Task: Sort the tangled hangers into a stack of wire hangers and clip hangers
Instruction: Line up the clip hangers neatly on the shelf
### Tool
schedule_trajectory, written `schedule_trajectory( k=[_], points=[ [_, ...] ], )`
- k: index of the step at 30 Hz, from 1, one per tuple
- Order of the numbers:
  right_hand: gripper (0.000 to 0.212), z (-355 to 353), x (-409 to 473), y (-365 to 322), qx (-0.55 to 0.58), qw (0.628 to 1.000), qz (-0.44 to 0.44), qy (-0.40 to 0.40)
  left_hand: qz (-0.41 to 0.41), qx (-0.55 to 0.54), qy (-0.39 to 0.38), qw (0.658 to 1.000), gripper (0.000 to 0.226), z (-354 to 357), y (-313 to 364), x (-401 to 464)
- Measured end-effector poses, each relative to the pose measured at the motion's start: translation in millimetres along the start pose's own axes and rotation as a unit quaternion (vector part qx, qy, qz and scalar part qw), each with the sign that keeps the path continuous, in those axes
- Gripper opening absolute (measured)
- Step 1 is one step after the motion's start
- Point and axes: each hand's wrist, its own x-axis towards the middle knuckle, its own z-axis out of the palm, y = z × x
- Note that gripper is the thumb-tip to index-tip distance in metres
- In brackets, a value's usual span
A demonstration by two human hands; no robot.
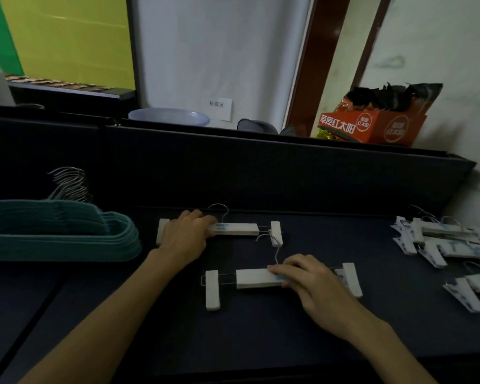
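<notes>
Dark counter (261, 333), viewed from the head camera, dim light.

Two wooden clip hangers are laid flat near the centre of the counter. The far clip hanger (237, 229) is seen at about 12 o'clock from centre; its wire hook points away, toward the back panel. The left hand (187, 231) is laid over the left half of its bar, fingers curled loosely down onto the wood, fingertips reaching the blue label; a firm grip cannot be confirmed. The bar's left clip shows just beyond the hand at 9 o'clock, the right clip lies well clear at 3 o'clock.

The near clip hanger (254, 277) is placed just toward 6 o'clock of the first, its hook nearly meeting the far hanger's right clip. The right hand (311, 284) is pressed on the right half of its bar, fingers fairly straight and flat, nothing enclosed. Its left clip lies free at 9 o'clock of the hand; the right clip is partly covered by the fingers' far side.

A stack of teal hangers (58, 231) with metal hooks is noted at 9 o'clock, apart from both hands. A pile of clip hangers (449, 245) is noted at 3 o'clock, near the counter's right edge.

Behind the back panel: a pale basin (169, 116) and an orange carton (372, 126).
</notes>
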Motion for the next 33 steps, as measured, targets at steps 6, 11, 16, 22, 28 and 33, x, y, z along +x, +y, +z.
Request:
schedule_trajectory(
  k=[6,11,16,22,28,33],
  points=[
    [0.044,11.8,8.4,-13.3,-0.013,0.999,-0.007,0.035,0.015,-0.004,-0.003,1.000,0.041,-0.5,-10.7,4.0],
    [0.047,21.8,10.3,-19.0,-0.018,0.998,-0.014,0.053,0.025,-0.010,-0.002,1.000,0.041,-0.8,-12.8,3.7],
    [0.048,27.1,9.7,-20.7,-0.031,0.997,-0.015,0.062,0.022,-0.014,-0.041,0.999,0.047,-6.4,-12.9,3.7],
    [0.051,34.6,15.2,-24.5,-0.044,0.995,-0.026,0.088,0.039,-0.126,0.070,0.989,0.046,-29.0,-19.9,-35.6],
    [0.050,46.1,43.0,-36.7,-0.063,0.993,-0.048,0.084,0.023,-0.186,0.181,0.965,0.033,-40.2,-56.0,-93.7],
    [0.044,56.1,62.5,-44.0,-0.067,0.994,-0.044,0.076,0.043,-0.184,0.184,0.965,0.031,-30.1,-59.6,-121.0]
  ],
)
